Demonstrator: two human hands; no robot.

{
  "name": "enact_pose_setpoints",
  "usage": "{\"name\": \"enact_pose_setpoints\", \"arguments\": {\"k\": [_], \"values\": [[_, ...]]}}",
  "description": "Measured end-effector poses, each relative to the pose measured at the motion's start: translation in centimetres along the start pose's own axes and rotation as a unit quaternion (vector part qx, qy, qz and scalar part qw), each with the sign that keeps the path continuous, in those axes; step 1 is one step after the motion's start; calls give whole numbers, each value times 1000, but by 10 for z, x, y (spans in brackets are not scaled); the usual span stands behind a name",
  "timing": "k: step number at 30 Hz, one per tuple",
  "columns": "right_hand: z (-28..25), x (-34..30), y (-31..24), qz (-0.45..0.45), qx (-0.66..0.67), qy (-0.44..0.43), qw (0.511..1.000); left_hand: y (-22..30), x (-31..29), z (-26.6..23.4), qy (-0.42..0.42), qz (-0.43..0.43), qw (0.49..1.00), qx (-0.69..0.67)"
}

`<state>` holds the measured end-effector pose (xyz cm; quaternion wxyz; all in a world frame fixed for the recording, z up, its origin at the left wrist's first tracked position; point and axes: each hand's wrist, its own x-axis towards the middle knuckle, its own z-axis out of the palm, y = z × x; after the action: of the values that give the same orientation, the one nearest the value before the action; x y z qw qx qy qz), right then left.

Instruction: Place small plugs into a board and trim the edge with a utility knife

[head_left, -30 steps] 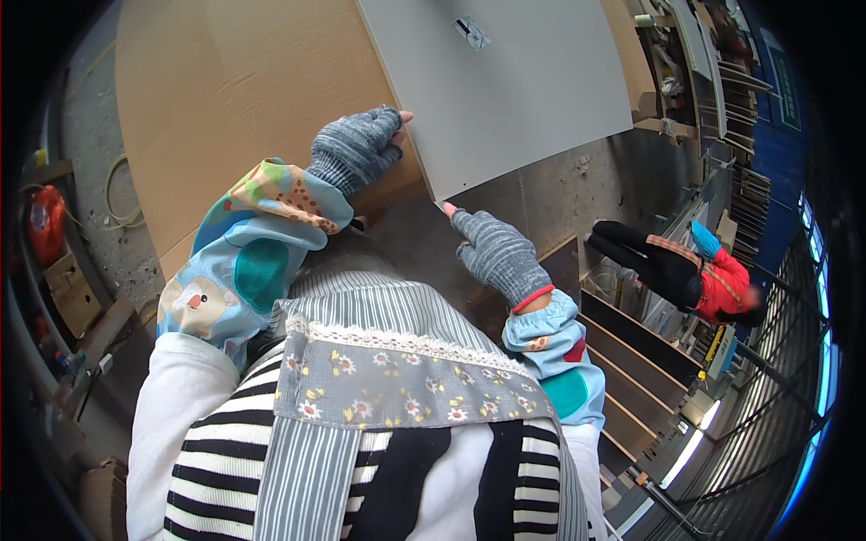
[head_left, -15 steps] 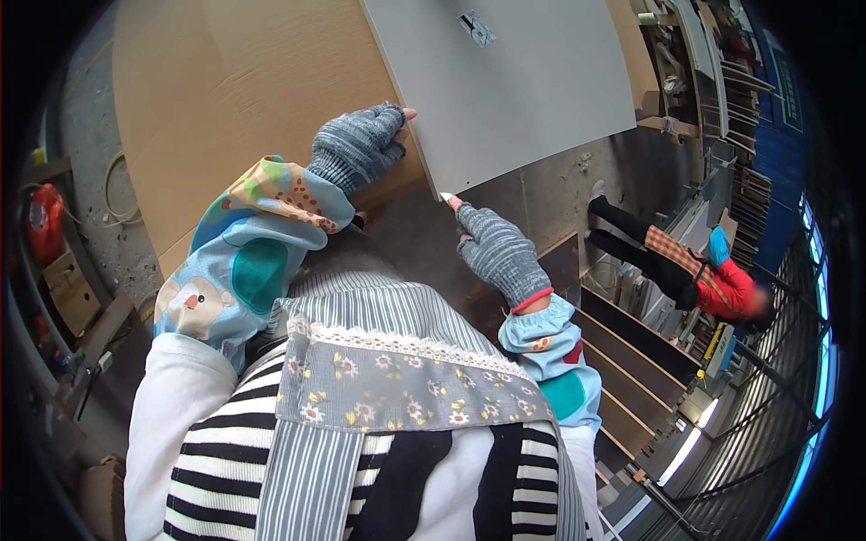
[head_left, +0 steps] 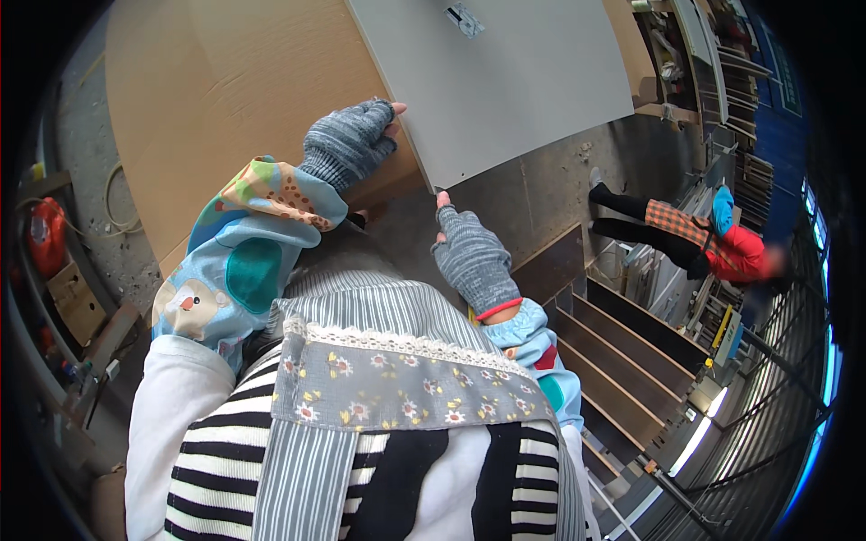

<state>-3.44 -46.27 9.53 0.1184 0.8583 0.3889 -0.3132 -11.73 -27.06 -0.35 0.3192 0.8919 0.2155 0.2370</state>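
Observation:
A light grey board (head_left: 505,90) with a small label lies ahead of me, its near corner toward me. My left hand (head_left: 350,142), in a grey knitted glove with bare fingertips, is closed beside the board's left edge. Its fingertips reach that edge; whatever is inside the curled fingers is hidden. At the near corner of the board is my right hand (head_left: 474,260), gloved alike, with fingers bent together and a bare fingertip right at the corner. A tiny dark sliver shows by that fingertip, too small to name.
Under and left of the board is a large brown sheet (head_left: 216,117) like cardboard. A dark rack with slats (head_left: 622,361) stands close on my right. Further right, a person in red (head_left: 740,252) stands near stacked boards (head_left: 744,171). A hose (head_left: 117,194) lies on the left floor.
The board and both hands appear slightly further left. The right hand stays at the corner and points more upward; the pale pointed tip at its finger no longer shows. The person's blue-gloved hand has moved.

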Motion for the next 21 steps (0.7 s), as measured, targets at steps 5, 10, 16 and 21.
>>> {"name": "enact_pose_setpoints", "arguments": {"k": [5,10,16,21], "values": [[-15,2,-9,27,-63,-87,994,-1,-3,0,-4,-10,1000,22],[-8,2,0,10,-48,-67,997,1,0,-2,-9,-5,1000,-10],[-2,-9,-2,7,-35,-47,998,-3,-2,-2,-26,-11,999,-25],[12,-20,8,-16,65,39,997,-2,-2,-1,0,-2,1000,-4]]}}
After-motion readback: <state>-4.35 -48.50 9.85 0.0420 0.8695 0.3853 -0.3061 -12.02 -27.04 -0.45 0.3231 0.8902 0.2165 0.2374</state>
